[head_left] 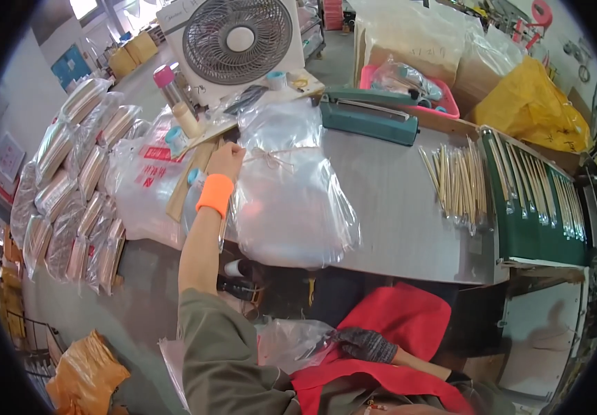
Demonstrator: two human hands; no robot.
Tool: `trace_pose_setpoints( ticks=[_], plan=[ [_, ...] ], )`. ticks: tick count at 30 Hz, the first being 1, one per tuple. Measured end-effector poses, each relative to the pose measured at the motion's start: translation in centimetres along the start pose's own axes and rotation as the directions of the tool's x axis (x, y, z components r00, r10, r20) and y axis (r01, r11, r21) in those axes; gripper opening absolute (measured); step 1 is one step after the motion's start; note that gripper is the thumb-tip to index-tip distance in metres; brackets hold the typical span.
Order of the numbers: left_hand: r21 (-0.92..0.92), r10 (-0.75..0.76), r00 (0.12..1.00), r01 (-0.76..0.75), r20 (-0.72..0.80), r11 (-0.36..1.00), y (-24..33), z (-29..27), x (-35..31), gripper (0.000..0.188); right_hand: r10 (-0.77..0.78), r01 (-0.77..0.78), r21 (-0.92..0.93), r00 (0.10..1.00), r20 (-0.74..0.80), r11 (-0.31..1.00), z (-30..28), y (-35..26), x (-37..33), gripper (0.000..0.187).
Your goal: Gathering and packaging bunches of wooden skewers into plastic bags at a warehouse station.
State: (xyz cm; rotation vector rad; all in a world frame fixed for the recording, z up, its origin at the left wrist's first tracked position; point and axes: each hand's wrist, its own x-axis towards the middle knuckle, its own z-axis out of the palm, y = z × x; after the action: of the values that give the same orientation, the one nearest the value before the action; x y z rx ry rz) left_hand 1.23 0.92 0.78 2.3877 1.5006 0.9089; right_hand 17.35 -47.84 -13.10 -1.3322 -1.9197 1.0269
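A stack of clear plastic bags lies on the grey worktable, a piece of twine across its upper part. My left hand, bare, with an orange band at the wrist, is at the stack's upper left edge. Its fingers are curled closed; what they grip, if anything, is hidden. Low over my lap, my right hand wears a dark grey knitted glove. It is closed on the edge of a crumpled clear plastic bag, beside my red apron.
A green heat sealer stands at the table's back, before a pink basket. Thin wrapped sticks lie right, beside a green board bearing more sticks. Wrapped bundles are piled left. A fan and a flask stand behind.
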Motion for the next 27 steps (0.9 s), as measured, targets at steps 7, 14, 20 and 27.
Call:
trace_pose_setpoints(
  ticks=[7, 14, 20, 27],
  plan=[
    [-0.032, 0.416, 0.904, -0.415, 0.102, 0.909, 1.1, 1.4, -3.2, 0.026, 0.152, -0.15, 0.072, 0.988, -0.024, 0.986, -2.4, 0.9, 0.9, 0.023],
    [-0.046, 0.587, 0.79, -0.589, 0.177, 0.807, 5.0, -2.7, -8.3, 0.007, 0.135, -0.087, -0.217, 0.967, 0.217, 0.972, -6.2, 1.1, 4.1, 0.031],
    [-0.357, 0.585, 0.724, -0.472, 0.366, 0.806, 10.6, -1.4, -20.8, 0.012, 0.085, -0.065, -0.265, 0.994, 0.063, 0.962, -7.3, 1.0, 3.6, 0.03],
    [-0.392, 0.382, 0.852, -0.234, 0.358, 0.889, 12.1, -2.0, -22.0, 0.04, 0.183, -0.332, -0.108, 0.732, -0.657, 0.937, -15.8, 2.3, -1.8, 0.017]
  ],
)
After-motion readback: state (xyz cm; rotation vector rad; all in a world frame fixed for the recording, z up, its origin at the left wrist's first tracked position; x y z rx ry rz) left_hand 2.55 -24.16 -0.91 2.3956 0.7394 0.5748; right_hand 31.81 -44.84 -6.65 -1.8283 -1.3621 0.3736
